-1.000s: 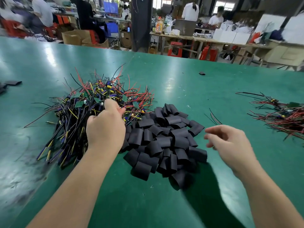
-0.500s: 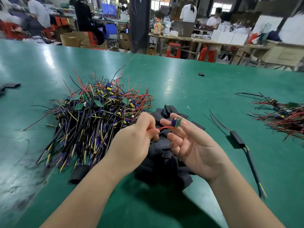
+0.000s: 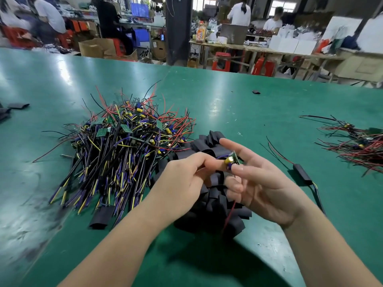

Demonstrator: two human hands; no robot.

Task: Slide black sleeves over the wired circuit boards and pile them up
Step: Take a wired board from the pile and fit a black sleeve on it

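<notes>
Between my two hands is a small green circuit board (image 3: 232, 160) with a yellow capacitor and red and purple wires. My left hand (image 3: 182, 181) pinches it from the left with thumb and forefinger. My right hand (image 3: 263, 181) holds it from the right, fingers curled round it; a red wire hangs down below. Under both hands lies a heap of black sleeves (image 3: 215, 204). To the left is a big tangle of wired boards (image 3: 124, 146). One sleeved board (image 3: 302, 172) lies on the green table to the right.
A second bunch of red and black wires (image 3: 360, 148) sits at the right edge. Loose black sleeves lie at the far left (image 3: 18, 106), by the pile's front (image 3: 101, 217) and far back (image 3: 256, 92). People work at benches behind the green table (image 3: 228, 104).
My left hand pulled a board out of the tangle and brought it to my right hand. The board has since turned, its capacitor now facing me, both hands slightly lower and right.
</notes>
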